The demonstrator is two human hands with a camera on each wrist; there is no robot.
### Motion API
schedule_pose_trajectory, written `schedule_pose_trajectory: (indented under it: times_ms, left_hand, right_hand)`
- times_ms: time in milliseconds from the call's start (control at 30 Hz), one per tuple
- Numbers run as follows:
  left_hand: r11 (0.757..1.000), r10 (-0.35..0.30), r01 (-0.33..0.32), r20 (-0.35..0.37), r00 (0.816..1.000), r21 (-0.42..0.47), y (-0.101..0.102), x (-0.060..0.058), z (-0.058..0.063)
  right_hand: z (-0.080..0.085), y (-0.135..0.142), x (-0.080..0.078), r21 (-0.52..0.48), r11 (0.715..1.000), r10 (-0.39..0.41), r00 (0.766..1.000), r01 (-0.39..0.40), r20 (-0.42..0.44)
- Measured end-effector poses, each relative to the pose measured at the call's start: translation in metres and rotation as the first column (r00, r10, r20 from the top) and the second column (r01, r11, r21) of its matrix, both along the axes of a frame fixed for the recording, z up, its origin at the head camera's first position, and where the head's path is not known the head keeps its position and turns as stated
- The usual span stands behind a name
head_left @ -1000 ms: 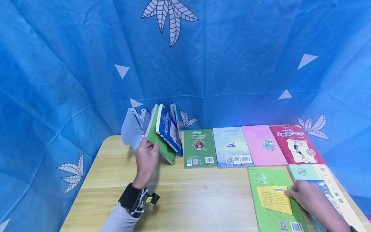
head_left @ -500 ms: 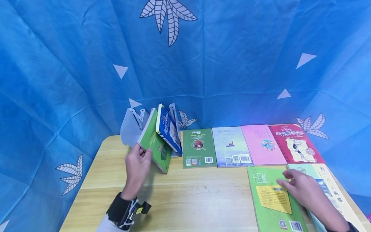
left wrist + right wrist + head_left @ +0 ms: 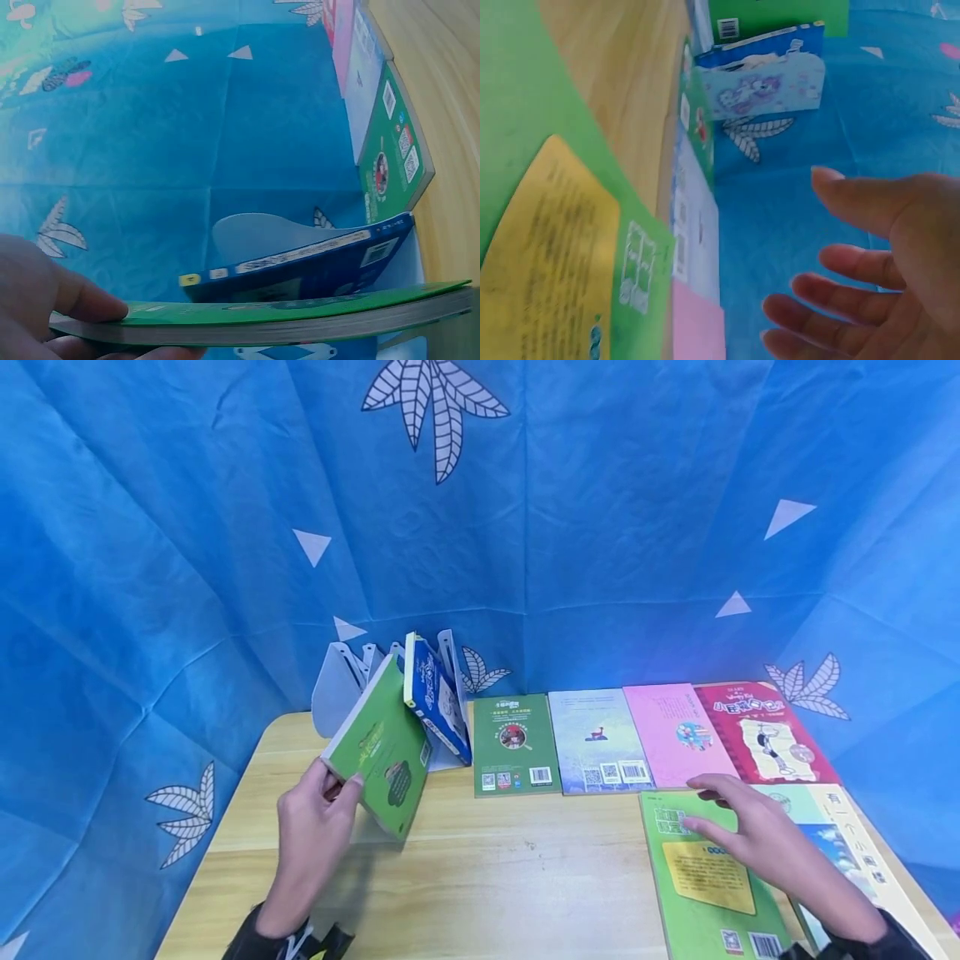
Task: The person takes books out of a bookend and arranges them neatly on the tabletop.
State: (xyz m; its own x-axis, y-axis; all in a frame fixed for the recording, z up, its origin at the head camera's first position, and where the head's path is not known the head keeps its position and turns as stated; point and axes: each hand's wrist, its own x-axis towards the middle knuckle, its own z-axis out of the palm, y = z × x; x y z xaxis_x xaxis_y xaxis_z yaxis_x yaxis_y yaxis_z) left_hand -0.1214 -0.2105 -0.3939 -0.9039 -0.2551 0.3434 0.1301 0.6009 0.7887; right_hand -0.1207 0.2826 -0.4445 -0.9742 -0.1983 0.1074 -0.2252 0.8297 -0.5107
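A green book (image 3: 386, 747) tilts in front of the white bookend rack (image 3: 335, 689). My left hand (image 3: 313, 835) pinches its near edge, thumb on the green cover and fingers behind, as the left wrist view shows from the page side. A blue book (image 3: 438, 689) leans inside the rack against its right-hand panel. My right hand (image 3: 757, 835) hovers with spread, relaxed fingers over a light green book (image 3: 705, 881) with a yellow text panel. Nothing is between its thumb and fingers in the right wrist view.
A back row of flat books runs rightward: dark green (image 3: 516, 760), pale blue (image 3: 600, 735), pink (image 3: 678, 743) and red (image 3: 768, 735). A cream-and-blue book (image 3: 870, 852) lies at the right edge of the wooden table (image 3: 510, 893). Blue cloth (image 3: 600, 527) hangs behind.
My left hand has drawn the green book toward me and left, out from beside the blue book. My right hand has lifted off the books and moved slightly up and left.
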Motion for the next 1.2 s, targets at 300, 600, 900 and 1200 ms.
schedule_pose_trajectory:
  times_ms: [300, 600, 900, 1200]
  left_hand:
    - [1.000, 0.021, -0.021, 0.046, 0.999, -0.006, -0.010, 0.021, 0.010]
    - [1.000, 0.017, -0.018, 0.086, 0.996, 0.005, -0.011, 0.032, 0.013]
    - [0.992, -0.118, 0.117, 0.021, 0.993, 0.044, -0.002, 0.039, 0.019]
    - [0.957, -0.262, 0.249, 0.077, 0.962, 0.146, 0.006, 0.035, 0.021]
  right_hand:
    - [0.007, -0.011, -0.005, -0.063, 0.996, 0.071, 0.997, -0.070, 0.011]
    - [0.011, -0.018, -0.007, -0.093, 0.989, 0.111, 0.994, -0.111, -0.009]
    - [0.017, -0.025, -0.008, -0.116, 0.985, 0.133, 0.991, -0.130, 0.014]
    - [0.022, -0.035, -0.012, -0.125, 0.977, 0.170, 0.984, -0.175, -0.050]
